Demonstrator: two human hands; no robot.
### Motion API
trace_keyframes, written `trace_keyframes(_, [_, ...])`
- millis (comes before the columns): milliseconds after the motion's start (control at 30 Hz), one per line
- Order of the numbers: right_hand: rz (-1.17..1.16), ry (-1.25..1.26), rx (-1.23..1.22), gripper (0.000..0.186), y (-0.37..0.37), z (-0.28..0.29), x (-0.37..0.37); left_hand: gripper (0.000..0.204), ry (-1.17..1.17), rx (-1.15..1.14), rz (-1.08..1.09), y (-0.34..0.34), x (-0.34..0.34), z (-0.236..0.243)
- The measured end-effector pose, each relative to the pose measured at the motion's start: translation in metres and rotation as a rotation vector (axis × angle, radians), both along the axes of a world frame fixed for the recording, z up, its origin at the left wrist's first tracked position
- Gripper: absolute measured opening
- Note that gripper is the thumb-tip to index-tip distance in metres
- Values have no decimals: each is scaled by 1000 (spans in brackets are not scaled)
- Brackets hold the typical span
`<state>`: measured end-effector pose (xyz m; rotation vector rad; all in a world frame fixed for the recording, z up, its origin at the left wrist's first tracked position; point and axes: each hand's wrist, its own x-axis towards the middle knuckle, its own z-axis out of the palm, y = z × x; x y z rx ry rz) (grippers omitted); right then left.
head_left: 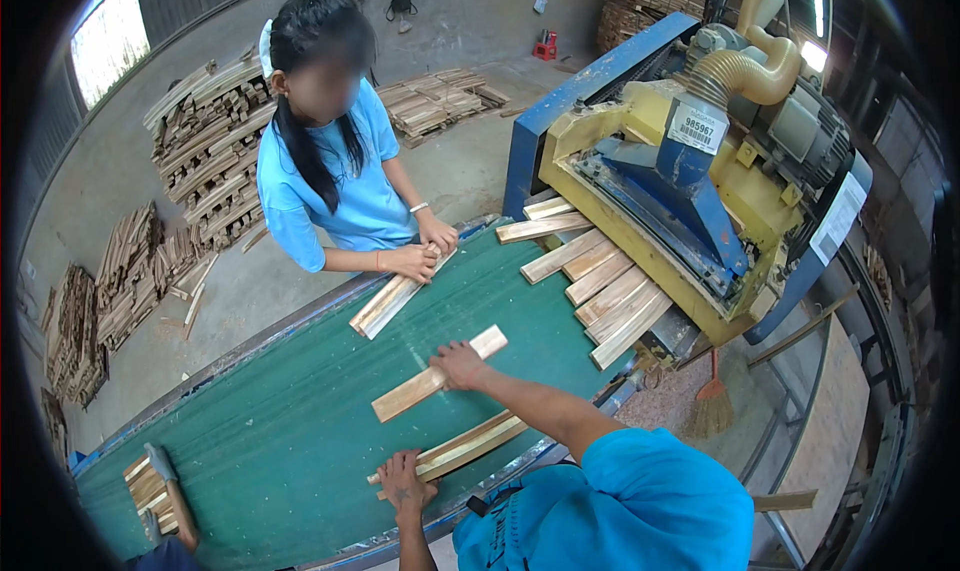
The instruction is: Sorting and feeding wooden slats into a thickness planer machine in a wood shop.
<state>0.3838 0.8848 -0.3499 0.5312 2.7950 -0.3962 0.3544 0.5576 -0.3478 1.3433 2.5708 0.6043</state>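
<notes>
My right hand (458,366) grips a light wooden slat (398,399) lying diagonally on the green conveyor belt (270,441). Nearer me, my left hand (403,479) has its fingers over the end of longer slats (480,436) along the belt's near edge. Opposite me, a co-worker in light blue (325,196) holds slats (385,306) with both hands above the belt. Several slats (625,311) stick out from the yellow-and-blue machine (600,171) on the right. At the lower left, another worker's gloved hand (160,466) rests at a small bundle of boards (138,486).
Stacked lumber stands on the floor at left (205,156) and behind (440,106). A ribbed duct (750,71) tops the machine. A broom (712,401) stands below it, beside a leaning board (825,431) and metal rails at the right.
</notes>
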Motion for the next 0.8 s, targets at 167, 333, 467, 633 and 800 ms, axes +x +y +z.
trace_keyframes(167, [92, 57, -253, 46, -37, -18, 26, 107, 136, 74, 22, 2, 3, 27])
trace_keyframes(333, [157, -11, -573, 42, -81, -31, 48, 114, 96, -11, -16, 10, 4, 15])
trace_keyframes(467, [57, 122, -729, 34, -64, -32, 70, 106, 34, -105, 21, 13, 1, 4])
trace_keyframes(633, [-157, 353, -289, 53, 60, -2, 173, 97, 65, -69, 25, 9, -4, 13])
trace_keyframes(800, [-455, 6, -6, 68, 122, 20, 262, 95, 72, -86, 45, 4, -9, 16])
